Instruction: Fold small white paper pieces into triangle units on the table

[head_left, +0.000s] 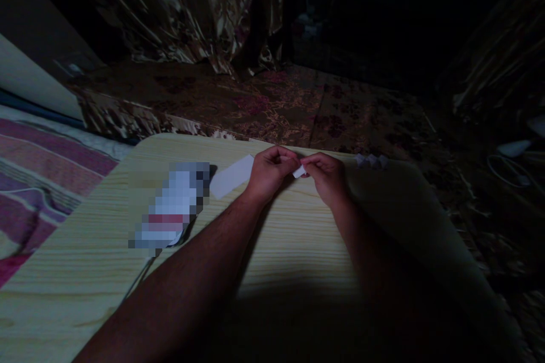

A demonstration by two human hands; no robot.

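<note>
Both hands meet near the far edge of a pale wooden table [85, 272]. My left hand [269, 173] and my right hand [327, 177] each pinch a small white paper piece [299, 171] between their fingertips. A white paper strip [230, 176] lies flat on the table just left of my left hand. Several small folded white paper pieces [371, 160] sit at the table's far edge, right of my right hand.
A blurred-out flat object [172, 208] lies on the table to the left. A striped blanket [38, 176] is at far left. Shiny brown patterned fabric [272, 105] covers the floor beyond. White cables [508, 167] lie at right. The room is dark.
</note>
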